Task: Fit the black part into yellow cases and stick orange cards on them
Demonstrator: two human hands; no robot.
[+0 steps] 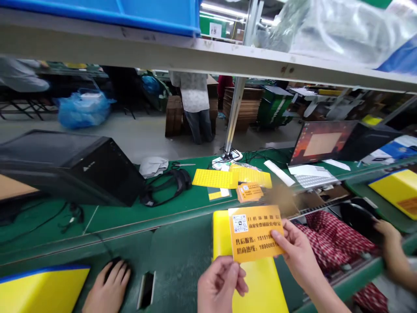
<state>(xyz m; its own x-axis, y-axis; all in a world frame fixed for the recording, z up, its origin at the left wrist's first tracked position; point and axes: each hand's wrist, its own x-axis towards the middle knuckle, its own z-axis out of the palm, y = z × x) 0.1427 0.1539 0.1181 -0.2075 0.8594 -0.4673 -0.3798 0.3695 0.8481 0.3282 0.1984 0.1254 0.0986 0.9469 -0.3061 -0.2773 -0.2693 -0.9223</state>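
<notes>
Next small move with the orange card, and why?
Probably lower the orange QR card flat onto the yellow board: the left hand and right hand both hold it just over that board, while the matching card stack lies farther off on the green mat.

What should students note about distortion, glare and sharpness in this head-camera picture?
In the head view, the wide lens makes the shelf edge slant and bow, the ceiling lights burn out to white, and the orange card stays legible while the blue plastic bag looks softer.
</notes>
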